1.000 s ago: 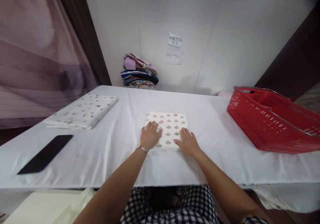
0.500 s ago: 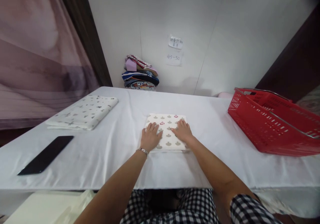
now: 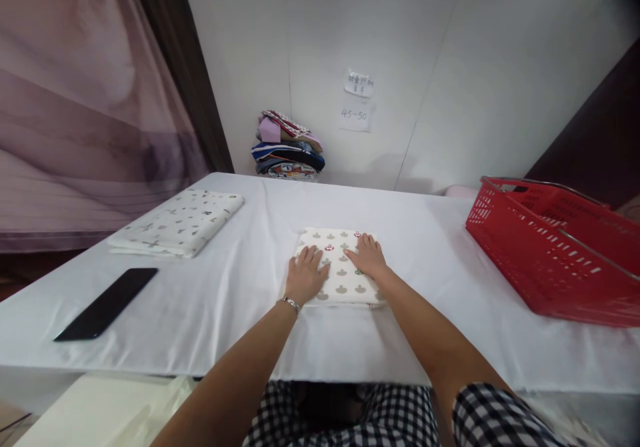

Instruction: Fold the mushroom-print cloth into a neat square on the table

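A folded white cloth (image 3: 345, 280) with beige mushroom-like prints and a few red and green ones lies on the table in front of me. My left hand (image 3: 306, 276) rests flat on its left side, fingers stretched forward and slightly spread. On the cloth's right side lies my right hand (image 3: 367, 257), palm down with the thumb pointing inward. Neither hand grips anything; both press on the top layer. The cloth forms a neat block, with its layered edge showing at the front. A bracelet circles my left wrist.
White fabric covers the table (image 3: 240, 314). At the left lie another folded printed cloth (image 3: 180, 224) and a black flat phone-like slab (image 3: 107, 304). A red plastic basket (image 3: 530, 254) stands at the right. Behind the table, folded textiles (image 3: 290, 147) are stacked against the wall.
The whole view has shifted slightly, so things appear a little further right. Both hands stay flat on the folded cloth, in nearly the same places.
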Demonstrator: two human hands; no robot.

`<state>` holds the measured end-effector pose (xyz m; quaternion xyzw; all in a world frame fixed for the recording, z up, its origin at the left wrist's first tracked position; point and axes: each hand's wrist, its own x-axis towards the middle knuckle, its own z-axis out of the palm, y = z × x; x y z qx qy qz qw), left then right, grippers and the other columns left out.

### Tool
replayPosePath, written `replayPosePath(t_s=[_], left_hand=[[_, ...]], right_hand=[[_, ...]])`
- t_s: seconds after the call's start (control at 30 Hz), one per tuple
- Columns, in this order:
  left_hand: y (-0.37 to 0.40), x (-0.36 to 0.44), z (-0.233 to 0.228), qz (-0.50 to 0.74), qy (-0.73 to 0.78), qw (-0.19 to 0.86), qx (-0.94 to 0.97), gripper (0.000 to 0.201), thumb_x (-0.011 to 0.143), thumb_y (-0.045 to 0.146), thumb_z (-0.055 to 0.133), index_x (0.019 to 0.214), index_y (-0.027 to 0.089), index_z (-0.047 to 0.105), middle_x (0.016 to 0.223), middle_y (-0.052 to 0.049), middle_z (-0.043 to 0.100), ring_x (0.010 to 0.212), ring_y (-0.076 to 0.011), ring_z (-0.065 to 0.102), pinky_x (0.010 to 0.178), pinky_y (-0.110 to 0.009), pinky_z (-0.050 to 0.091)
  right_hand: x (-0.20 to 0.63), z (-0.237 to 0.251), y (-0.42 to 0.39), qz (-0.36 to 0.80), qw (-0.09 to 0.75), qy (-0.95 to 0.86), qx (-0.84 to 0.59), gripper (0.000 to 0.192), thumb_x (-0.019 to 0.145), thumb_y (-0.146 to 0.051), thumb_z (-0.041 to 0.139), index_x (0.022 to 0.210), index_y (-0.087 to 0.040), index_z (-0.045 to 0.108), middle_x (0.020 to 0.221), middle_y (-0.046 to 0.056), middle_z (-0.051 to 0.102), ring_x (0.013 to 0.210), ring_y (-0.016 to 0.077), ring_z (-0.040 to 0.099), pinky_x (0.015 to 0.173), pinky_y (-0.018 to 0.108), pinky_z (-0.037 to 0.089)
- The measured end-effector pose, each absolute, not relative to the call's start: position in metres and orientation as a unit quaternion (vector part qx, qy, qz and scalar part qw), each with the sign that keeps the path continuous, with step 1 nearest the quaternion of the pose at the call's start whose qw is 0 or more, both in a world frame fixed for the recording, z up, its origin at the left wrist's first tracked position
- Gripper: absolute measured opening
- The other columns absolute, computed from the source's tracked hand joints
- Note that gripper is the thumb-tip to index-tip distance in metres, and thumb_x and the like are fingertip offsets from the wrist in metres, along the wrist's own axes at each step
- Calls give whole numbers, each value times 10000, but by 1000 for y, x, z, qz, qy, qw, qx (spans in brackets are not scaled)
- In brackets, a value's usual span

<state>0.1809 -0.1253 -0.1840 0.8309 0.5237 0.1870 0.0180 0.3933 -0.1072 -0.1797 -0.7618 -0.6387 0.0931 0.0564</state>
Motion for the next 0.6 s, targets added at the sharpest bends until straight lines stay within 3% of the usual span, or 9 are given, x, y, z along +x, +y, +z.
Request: replayPosePath(t_s=[0.37, 0.6], left_hand=[[-125, 181, -179, 166, 536, 50, 826, 459, 900, 437, 328, 1312, 274, 448, 1449, -49, 359, 1349, -261, 254, 1034, -533, 262], [-127, 182, -174, 174, 539, 66, 822, 444, 890, 414, 351, 1287, 254, 469, 1446, -53, 365, 1348, -259, 252, 1031, -538, 259]], right_hand=[[402, -169, -137, 149, 75, -619, -767, 758, 859, -579, 321, 1443, -108, 216, 1530, 89, 62, 1398, 272, 26, 1110, 419, 114], [414, -185, -194, 255, 228, -548, -763, 750, 830, -505, 444, 1448, -147, 213, 1524, 99, 101, 1386, 213, 162, 1121, 328, 171]])
